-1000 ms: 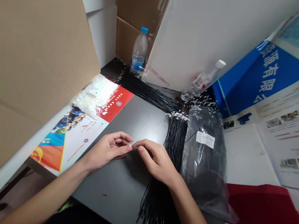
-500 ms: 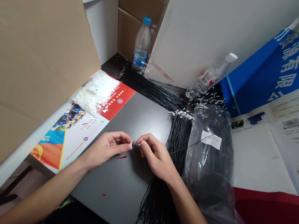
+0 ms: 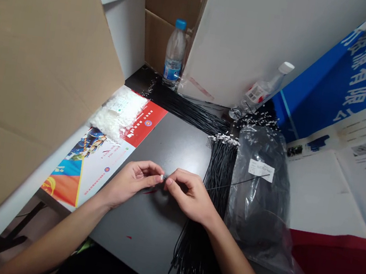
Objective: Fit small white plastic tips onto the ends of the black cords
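My left hand (image 3: 134, 182) pinches a tiny white connector (image 3: 162, 177) between thumb and forefinger over the dark table (image 3: 168, 144). My right hand (image 3: 191, 195) meets it fingertip to fingertip, pinching the end of a thin black wire (image 3: 241, 183) that trails off to the right over a clear plastic bag (image 3: 259, 200). A thick bundle of black wires with white tips (image 3: 214, 179) lies just right of my right hand, partly under my wrist. A bag of white connectors (image 3: 119, 112) rests on a coloured leaflet (image 3: 96, 160) at the left.
A large cardboard sheet (image 3: 35, 62) leans at the left. Two water bottles stand at the back, one upright (image 3: 175, 52), one tilted (image 3: 261, 91). More black wires (image 3: 187, 110) lie along the back. Red cloth (image 3: 339, 268) covers the right front; printed posters (image 3: 365, 105) lean at the right.
The fingertips of both hands have come closer together around the white connector. The black wire now arcs out to the right over the bag. The view shifted slightly.
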A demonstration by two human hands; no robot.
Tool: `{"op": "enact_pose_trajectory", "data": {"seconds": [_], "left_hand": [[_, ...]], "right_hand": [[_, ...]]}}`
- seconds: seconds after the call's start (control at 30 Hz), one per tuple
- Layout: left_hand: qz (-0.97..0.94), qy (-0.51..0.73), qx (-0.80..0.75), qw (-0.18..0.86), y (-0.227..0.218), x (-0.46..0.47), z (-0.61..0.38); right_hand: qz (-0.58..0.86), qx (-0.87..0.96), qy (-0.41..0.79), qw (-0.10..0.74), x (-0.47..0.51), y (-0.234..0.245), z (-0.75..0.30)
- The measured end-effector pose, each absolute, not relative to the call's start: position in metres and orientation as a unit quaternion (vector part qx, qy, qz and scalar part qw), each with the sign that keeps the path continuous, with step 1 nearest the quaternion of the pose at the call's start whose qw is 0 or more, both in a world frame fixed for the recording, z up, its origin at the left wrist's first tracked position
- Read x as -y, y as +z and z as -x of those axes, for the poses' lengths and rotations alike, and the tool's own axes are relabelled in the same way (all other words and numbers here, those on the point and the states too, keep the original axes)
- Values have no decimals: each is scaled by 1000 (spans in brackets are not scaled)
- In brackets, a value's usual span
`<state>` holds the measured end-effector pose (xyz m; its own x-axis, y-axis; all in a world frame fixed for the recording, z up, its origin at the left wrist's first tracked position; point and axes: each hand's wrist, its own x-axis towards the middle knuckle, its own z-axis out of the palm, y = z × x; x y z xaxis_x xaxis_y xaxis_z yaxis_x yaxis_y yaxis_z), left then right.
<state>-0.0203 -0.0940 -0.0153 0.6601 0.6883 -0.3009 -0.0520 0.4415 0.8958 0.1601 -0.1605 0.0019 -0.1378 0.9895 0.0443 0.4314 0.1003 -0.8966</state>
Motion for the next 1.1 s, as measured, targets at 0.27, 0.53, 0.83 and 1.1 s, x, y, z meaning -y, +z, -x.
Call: {"op": "enact_pose_trajectory", "data": {"seconds": [0.27, 0.53, 0.83, 1.1], "left_hand": [[-480, 233, -341, 774, -15, 94, 20], [-483, 234, -339, 773, -16, 93, 20], [-504, 220, -344, 761, -13, 93, 20], [-492, 220, -341, 771, -17, 94, 21]], "right_hand": [[553, 643, 409, 339, 160, 0, -159], [562, 606, 430, 364, 161, 2, -157], [554, 555, 469, 405, 162, 1, -154], [566, 581, 422, 405, 164, 2, -151]]}}
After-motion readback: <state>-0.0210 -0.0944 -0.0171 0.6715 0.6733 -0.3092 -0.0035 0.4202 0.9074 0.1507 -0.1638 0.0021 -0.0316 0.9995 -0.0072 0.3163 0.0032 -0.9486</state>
